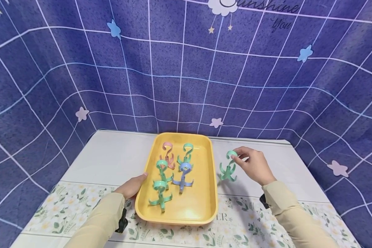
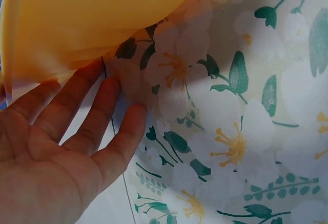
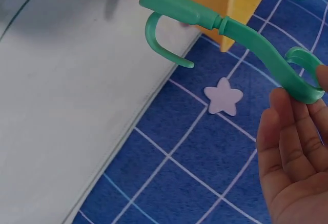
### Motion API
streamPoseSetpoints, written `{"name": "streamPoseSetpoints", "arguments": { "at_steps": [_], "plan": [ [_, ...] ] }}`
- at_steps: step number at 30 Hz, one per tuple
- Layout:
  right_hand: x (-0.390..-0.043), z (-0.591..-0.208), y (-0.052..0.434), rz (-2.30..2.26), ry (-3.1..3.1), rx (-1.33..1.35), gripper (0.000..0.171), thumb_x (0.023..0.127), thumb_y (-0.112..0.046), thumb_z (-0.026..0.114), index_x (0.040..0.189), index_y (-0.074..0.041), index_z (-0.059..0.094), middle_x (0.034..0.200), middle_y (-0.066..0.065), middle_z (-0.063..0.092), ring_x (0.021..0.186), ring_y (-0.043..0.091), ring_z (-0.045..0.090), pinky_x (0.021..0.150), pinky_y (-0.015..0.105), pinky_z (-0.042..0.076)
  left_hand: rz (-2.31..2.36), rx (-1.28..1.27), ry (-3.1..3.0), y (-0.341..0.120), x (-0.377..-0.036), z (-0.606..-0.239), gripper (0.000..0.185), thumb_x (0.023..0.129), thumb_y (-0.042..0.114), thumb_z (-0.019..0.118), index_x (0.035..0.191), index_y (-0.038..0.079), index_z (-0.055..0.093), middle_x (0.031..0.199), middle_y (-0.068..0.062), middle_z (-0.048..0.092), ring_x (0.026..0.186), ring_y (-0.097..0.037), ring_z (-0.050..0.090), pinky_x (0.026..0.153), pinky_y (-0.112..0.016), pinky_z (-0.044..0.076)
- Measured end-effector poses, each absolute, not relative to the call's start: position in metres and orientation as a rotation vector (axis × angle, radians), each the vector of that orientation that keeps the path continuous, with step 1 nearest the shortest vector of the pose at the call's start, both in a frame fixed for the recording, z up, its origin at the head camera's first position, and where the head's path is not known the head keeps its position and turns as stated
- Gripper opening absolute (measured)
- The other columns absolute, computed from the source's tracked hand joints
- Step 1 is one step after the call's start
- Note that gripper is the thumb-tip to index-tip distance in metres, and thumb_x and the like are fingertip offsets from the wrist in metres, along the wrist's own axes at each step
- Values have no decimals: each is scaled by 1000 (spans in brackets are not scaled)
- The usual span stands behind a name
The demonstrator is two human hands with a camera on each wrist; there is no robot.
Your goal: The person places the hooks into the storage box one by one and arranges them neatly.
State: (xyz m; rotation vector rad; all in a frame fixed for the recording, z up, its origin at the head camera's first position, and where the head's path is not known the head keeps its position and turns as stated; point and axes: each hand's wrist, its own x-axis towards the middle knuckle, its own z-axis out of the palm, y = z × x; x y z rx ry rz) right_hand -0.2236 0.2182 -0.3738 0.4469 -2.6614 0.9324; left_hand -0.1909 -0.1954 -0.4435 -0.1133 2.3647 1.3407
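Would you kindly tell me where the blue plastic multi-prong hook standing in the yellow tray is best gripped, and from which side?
Pinch the curled top loop of the blue plastic hook from above. It stands upright on its splayed prongs, so the loop is topmost, and green hooks crowd its left in the yellow tray.

A dark blue fabric backdrop (image 1: 186,69) crossed by white and pale blue grid lines is hanging behind and around the scene, filling everything from nine through twelve to three o'clock. Small pale stars (image 1: 82,113) and a white cloud print (image 1: 223,6) at twelve o'clock are scattering across it. A table under a white cloth with a green-and-yellow floral border (image 1: 80,196) is occupying six o'clock, with even light falling on it.
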Motion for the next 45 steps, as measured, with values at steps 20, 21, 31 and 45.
{"name": "streamPoseSetpoints", "arguments": {
  "at_steps": [20, 21, 31, 45],
  "plan": [
    [-197, -337, 197, 923, -2580, 648, 11, 96, -18, 75, 105, -12, 76, 91, -6, 75, 79, 10, 68, 70, 29, 56, 1291, -112, 2389, -196, -190, -443, 61, 112, 40, 22, 134, -7, 55, 97, -7, 69, 87, -18, 68, 94, -45, 51],
    [-196, -336, 196, 931, -2578, 659, 11, 95, -18, 75, 105, -12, 76, 91, -6, 75, 79, 10, 68, 70, 29, 56, 1290, -112, 2389, -196, -190, -443, 61, 112, 40, 22, 134, -7, 55, 96, -7, 69, 87, -18, 69, 93, -44, 51],
    [-186, -335, 181, 964, -2598, 753, 11, 95, -20, 76, 105, -15, 77, 93, -9, 74, 84, 10, 68, 71, 34, 56, 1292, -115, 2382, -194, -189, -440, 61, 113, 39, 21, 132, -8, 55, 95, -8, 70, 85, -18, 69, 87, -41, 54],
    [-177, -344, 161, 979, -2619, 877, 12, 94, -21, 77, 105, -17, 77, 96, -11, 74, 83, 6, 67, 68, 32, 54, 1314, -102, 2369, -193, -189, -441, 61, 113, 37, 19, 133, -11, 52, 92, -9, 70, 80, -20, 70, 74, -36, 58]
  ]
}}
